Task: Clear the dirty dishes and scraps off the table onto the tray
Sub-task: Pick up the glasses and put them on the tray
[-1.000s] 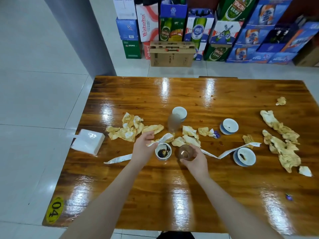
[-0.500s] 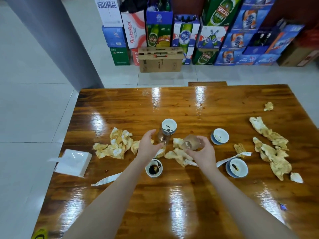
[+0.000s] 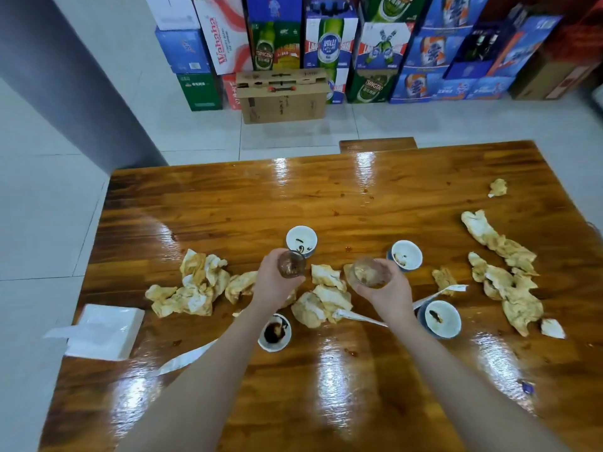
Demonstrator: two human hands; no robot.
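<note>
My left hand (image 3: 274,283) grips a clear drinking glass (image 3: 291,264) held above the wooden table (image 3: 326,203). A second clear glass (image 3: 368,272) is gripped by my right hand (image 3: 388,293) over the crumpled napkins. Several small dirty bowls stand around them: one with dark sauce (image 3: 274,332) below my left wrist, one (image 3: 301,240) just beyond the left glass, one (image 3: 406,255) to the right, and a blue-rimmed one (image 3: 440,319) at the near right. Stained crumpled napkins lie in a left heap (image 3: 195,285), a middle heap (image 3: 323,296) and a long right heap (image 3: 505,275). No tray is in view.
A white tissue pack (image 3: 104,331) sits at the table's left edge. Torn paper wrappers (image 3: 182,358) lie near my arms. A bench end (image 3: 378,145) shows past the far edge. Stacked drink cartons (image 3: 326,50) and a cardboard box (image 3: 282,96) line the wall; a grey pillar (image 3: 65,76) stands at the left.
My left hand has taken hold of the tall glass and lifted it. My right hand has raised its glass higher. The camera has tilted and moved closer to the table.
</note>
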